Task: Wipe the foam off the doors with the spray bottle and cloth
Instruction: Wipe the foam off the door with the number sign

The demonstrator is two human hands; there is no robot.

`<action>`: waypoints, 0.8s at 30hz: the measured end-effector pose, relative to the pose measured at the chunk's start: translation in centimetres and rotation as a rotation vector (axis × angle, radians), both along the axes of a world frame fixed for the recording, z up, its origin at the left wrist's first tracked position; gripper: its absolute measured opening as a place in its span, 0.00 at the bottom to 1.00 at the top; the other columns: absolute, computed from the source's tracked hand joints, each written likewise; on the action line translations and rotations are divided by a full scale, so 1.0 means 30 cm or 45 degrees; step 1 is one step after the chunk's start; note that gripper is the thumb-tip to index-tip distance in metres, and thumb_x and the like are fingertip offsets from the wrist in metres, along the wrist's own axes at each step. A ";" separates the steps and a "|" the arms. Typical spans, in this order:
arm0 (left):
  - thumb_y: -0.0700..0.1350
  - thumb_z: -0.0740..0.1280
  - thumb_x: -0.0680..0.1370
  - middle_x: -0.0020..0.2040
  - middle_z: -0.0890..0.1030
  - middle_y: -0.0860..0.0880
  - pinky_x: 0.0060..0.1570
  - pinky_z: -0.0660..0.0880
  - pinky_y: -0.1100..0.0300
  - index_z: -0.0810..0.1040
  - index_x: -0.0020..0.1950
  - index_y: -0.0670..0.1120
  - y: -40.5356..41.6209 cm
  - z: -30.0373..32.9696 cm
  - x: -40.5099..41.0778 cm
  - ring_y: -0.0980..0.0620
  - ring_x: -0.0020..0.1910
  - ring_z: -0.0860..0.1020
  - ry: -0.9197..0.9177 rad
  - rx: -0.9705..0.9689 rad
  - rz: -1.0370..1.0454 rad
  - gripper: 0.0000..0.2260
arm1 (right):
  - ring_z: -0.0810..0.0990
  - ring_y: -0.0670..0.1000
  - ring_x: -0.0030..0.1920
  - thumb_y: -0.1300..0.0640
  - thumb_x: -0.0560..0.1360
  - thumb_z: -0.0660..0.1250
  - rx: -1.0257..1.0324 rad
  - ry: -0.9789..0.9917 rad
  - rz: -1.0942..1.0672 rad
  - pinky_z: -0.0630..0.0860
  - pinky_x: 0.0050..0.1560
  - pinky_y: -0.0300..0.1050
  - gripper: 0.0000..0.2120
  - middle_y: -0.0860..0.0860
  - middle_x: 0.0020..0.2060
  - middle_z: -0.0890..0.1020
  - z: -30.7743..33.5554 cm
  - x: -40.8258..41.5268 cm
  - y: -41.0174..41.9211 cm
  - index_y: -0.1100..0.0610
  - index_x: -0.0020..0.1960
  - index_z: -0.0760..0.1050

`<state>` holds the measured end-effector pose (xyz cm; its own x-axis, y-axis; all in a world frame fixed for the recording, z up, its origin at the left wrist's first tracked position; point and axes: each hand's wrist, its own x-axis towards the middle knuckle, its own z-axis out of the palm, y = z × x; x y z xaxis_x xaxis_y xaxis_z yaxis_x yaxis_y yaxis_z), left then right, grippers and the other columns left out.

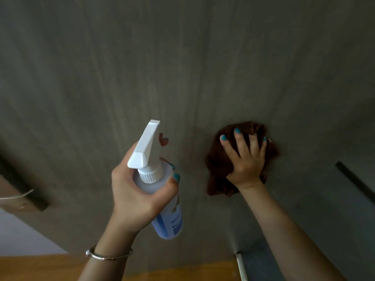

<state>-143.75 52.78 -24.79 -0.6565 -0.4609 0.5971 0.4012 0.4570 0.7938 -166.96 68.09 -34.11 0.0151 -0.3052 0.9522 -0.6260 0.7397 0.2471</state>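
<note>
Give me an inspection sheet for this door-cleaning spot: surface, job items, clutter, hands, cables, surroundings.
Surface: grey-brown wood-grain door, upright; no foam visible on it in this view.
Job's things: spray bottle with white trigger head and blue liquid, nozzle pointing up towards the door; brown cloth bunched flat against the door.
Clutter: nothing seen.
Hands: left hand grips the spray bottle round its neck; right hand presses the cloth to the door with fingers spread.
Cables: nothing seen.
Surroundings: dark door handle at the left edge; wooden floor below; a dark bar on the panel to the right.
</note>
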 end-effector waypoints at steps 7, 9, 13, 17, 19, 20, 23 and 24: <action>0.46 0.71 0.64 0.49 0.83 0.46 0.44 0.81 0.47 0.78 0.59 0.49 0.247 -0.018 -0.131 0.46 0.44 0.83 0.002 0.076 0.004 0.23 | 0.61 0.61 0.73 0.37 0.81 0.52 -0.164 -0.142 -0.101 0.56 0.74 0.60 0.25 0.54 0.72 0.65 0.030 -0.221 0.373 0.45 0.75 0.62; 0.47 0.71 0.63 0.50 0.84 0.47 0.44 0.81 0.51 0.78 0.58 0.50 0.284 -0.020 -0.153 0.47 0.44 0.83 0.013 0.102 -0.003 0.23 | 0.61 0.64 0.73 0.40 0.83 0.50 -0.296 -0.275 -0.147 0.59 0.70 0.66 0.23 0.57 0.72 0.65 0.041 -0.238 0.426 0.47 0.74 0.61; 0.49 0.71 0.61 0.46 0.84 0.50 0.41 0.80 0.58 0.80 0.55 0.47 0.312 -0.013 -0.199 0.50 0.41 0.83 -0.007 0.106 -0.007 0.23 | 0.58 0.65 0.75 0.45 0.78 0.57 -0.466 -0.468 -0.181 0.56 0.70 0.74 0.28 0.59 0.74 0.64 0.096 -0.240 0.446 0.47 0.77 0.59; 0.50 0.73 0.59 0.43 0.84 0.56 0.36 0.77 0.68 0.80 0.49 0.49 0.311 0.041 -0.241 0.59 0.37 0.82 -0.012 0.092 0.046 0.20 | 0.55 0.63 0.77 0.48 0.69 0.63 -0.715 -0.570 -0.067 0.52 0.71 0.70 0.38 0.57 0.77 0.62 0.286 -0.230 0.414 0.50 0.78 0.61; 0.48 0.74 0.60 0.41 0.83 0.59 0.35 0.75 0.71 0.79 0.47 0.49 0.304 0.096 -0.259 0.61 0.36 0.81 0.009 0.061 0.047 0.17 | 0.57 0.65 0.77 0.48 0.70 0.60 -0.756 -0.509 -0.032 0.56 0.71 0.68 0.35 0.59 0.76 0.63 0.414 -0.240 0.418 0.54 0.77 0.64; 0.49 0.73 0.60 0.39 0.83 0.57 0.35 0.75 0.70 0.79 0.46 0.50 0.299 0.125 -0.267 0.61 0.36 0.81 0.020 0.041 0.035 0.16 | 0.58 0.66 0.76 0.49 0.71 0.59 -0.753 -0.467 -0.025 0.59 0.71 0.67 0.33 0.60 0.76 0.64 0.474 -0.247 0.424 0.55 0.76 0.66; 0.48 0.71 0.61 0.41 0.83 0.54 0.38 0.77 0.66 0.80 0.47 0.48 0.277 0.212 -0.281 0.60 0.38 0.81 0.052 -0.007 0.033 0.16 | 0.59 0.67 0.76 0.51 0.72 0.59 -0.715 -0.396 -0.023 0.62 0.70 0.65 0.32 0.61 0.75 0.65 0.616 -0.255 0.438 0.56 0.75 0.66; 0.46 0.72 0.62 0.43 0.83 0.53 0.40 0.78 0.64 0.80 0.50 0.46 0.269 0.239 -0.283 0.59 0.39 0.81 0.068 -0.020 0.029 0.17 | 0.59 0.67 0.76 0.51 0.72 0.59 -0.706 -0.389 -0.032 0.62 0.70 0.65 0.32 0.60 0.75 0.65 0.653 -0.254 0.435 0.55 0.76 0.66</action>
